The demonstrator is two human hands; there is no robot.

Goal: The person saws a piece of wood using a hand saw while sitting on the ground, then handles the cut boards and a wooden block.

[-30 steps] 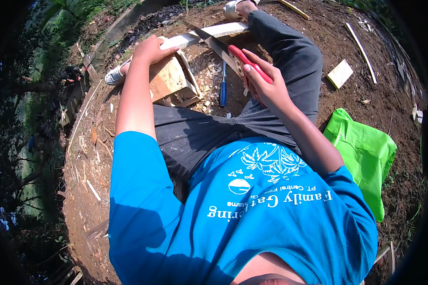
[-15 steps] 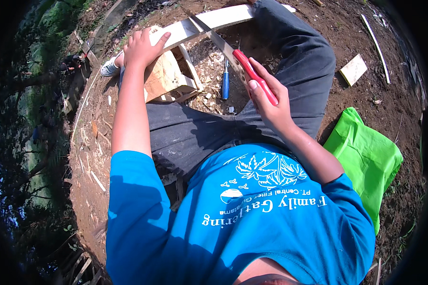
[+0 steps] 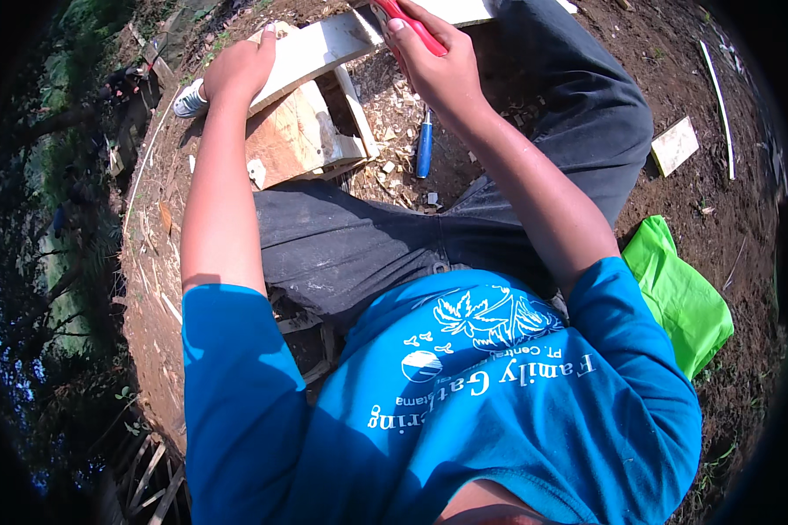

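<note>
A long pale wooden board (image 3: 315,51) lies across a wooden block (image 3: 289,140) between my legs. My left hand (image 3: 236,72) is closed over the board's left end, the thumb on top and the other fingers mostly hidden. My right hand (image 3: 442,70) is wrapped round the red handle of a handsaw (image 3: 422,31), above the board's middle. Most of the saw's blade is hidden or cut off by the top edge of the view. A blue-handled tool (image 3: 425,150) lies on the ground right of the block, among wood chips.
My bent right leg (image 3: 587,114) in dark trousers stands right of the work. A bright green bag or cloth (image 3: 678,297) lies on the soil at the right. Farther off are a flat wood piece (image 3: 674,146) and a thin white strip (image 3: 718,109).
My right hand has pushed the saw forward, away from me, and slightly left. My left hand stays at the board's end, its fingers less spread. The view has shifted a little.
</note>
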